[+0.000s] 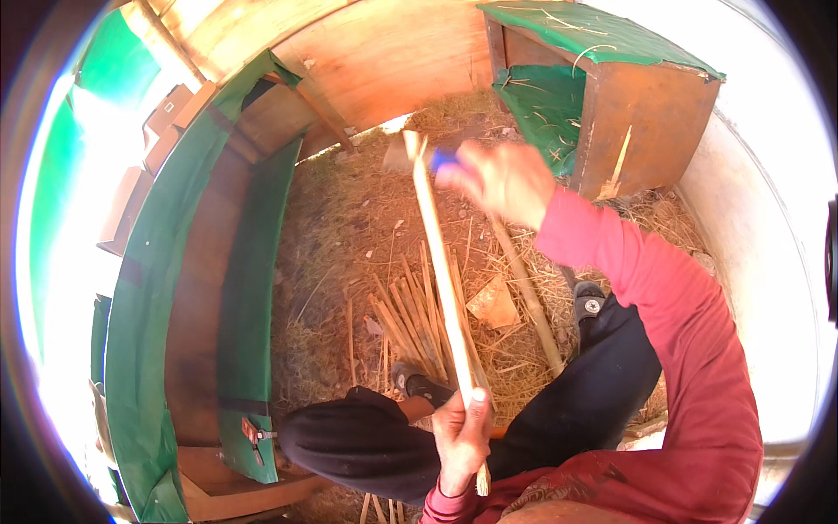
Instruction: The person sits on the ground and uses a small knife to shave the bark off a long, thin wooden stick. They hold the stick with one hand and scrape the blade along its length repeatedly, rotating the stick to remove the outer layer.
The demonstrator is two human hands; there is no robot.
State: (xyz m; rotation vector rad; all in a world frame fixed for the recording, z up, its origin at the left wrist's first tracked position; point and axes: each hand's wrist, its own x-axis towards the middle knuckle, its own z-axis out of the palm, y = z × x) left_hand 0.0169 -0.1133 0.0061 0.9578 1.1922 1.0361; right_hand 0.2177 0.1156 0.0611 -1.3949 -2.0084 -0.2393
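Note:
My left hand (pixel 463 432) is closed around the lower part of a long, pale bamboo strip (pixel 443 266), thumb lying along it. The strip slants up and away from me, and its far end looks split or bent. Beside that far end, my right hand (pixel 506 179) is wrapped round the blue handle (pixel 443 160) of a tool, blurred by motion. A broad greyish patch on the other side of the strip looks like the tool's blade (pixel 397 157), though the blur hides its exact shape. Below the strip, a bundle of split bamboo slats (pixel 410 314) lies on the ground between my legs.
A thicker pole (pixel 528 301) lies on the straw-strewn ground by my right foot, next to a flat brownish piece (pixel 493 303). Green-covered shelving (pixel 196 288) runs along the left, holding pliers-like tools (pixel 255 434). A green-topped wooden cabinet (pixel 642 122) stands far right.

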